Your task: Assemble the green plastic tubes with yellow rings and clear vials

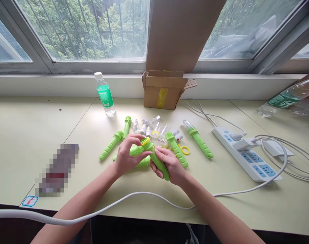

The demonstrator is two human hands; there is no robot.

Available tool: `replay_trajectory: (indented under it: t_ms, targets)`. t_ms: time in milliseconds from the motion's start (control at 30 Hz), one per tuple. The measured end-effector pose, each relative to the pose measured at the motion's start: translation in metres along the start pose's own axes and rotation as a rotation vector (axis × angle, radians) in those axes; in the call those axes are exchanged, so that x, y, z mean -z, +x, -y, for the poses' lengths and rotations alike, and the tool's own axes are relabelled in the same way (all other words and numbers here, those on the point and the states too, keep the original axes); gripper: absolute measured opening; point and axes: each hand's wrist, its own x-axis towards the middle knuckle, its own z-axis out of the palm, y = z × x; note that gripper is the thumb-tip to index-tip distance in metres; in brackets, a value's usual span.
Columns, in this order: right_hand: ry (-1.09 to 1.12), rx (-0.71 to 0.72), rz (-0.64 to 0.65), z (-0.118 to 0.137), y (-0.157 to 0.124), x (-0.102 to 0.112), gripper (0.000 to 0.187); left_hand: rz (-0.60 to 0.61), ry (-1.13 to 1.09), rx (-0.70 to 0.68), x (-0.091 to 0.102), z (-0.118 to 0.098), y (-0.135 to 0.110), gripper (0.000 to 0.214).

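Observation:
My right hand (169,164) is wrapped round a ribbed green plastic handle (159,162), which is tilted with its wide end up and to the left. At that end, the thumb and fingers of my left hand (130,150) close about a yellow ring (145,141) on the handle's rim. More green handles lie around and partly behind my hands, among them one (178,150) just right of my right hand and another (111,145) to the left. Beyond them is a pile of clear plastic tubes (156,128) with white ends. A loose yellow ring (185,150) lies to the right.
A green handle with a clear tube fitted (198,139) lies right of the pile. A water bottle (105,95) and an open cardboard box (163,89) stand behind. The power strip (245,154) is at right; its white cable (144,194) crosses in front of me.

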Motion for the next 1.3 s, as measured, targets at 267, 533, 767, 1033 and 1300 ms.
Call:
replay_trajectory:
  t_ms: [267,533,767,1033,1300]
  targets:
    - [0.034,-0.024,0.027,0.0033,-0.0015,0.0008,0.022,0.008,-0.017,0.023,-0.0009,-0.0061,0.0006,0.035]
    - [-0.104,0.055,-0.051,0.0035,-0.0009,-0.0033,0.031,-0.032,-0.007,0.031,-0.0020,-0.0057,-0.0016,0.035]
    - [-0.122,0.083,-0.067,0.0038,0.0013,-0.0032,0.027,-0.051,-0.005,0.039,-0.0022,-0.0049,-0.0021,0.032]
    - [-0.042,0.033,-0.059,0.0043,-0.0011,-0.0016,0.027,-0.052,0.003,0.042,0.0005,-0.0043,-0.0001,0.033]
    - [0.086,0.002,-0.001,0.0041,0.0009,0.0052,0.022,0.037,-0.031,0.056,0.0014,-0.0049,0.0015,0.045]
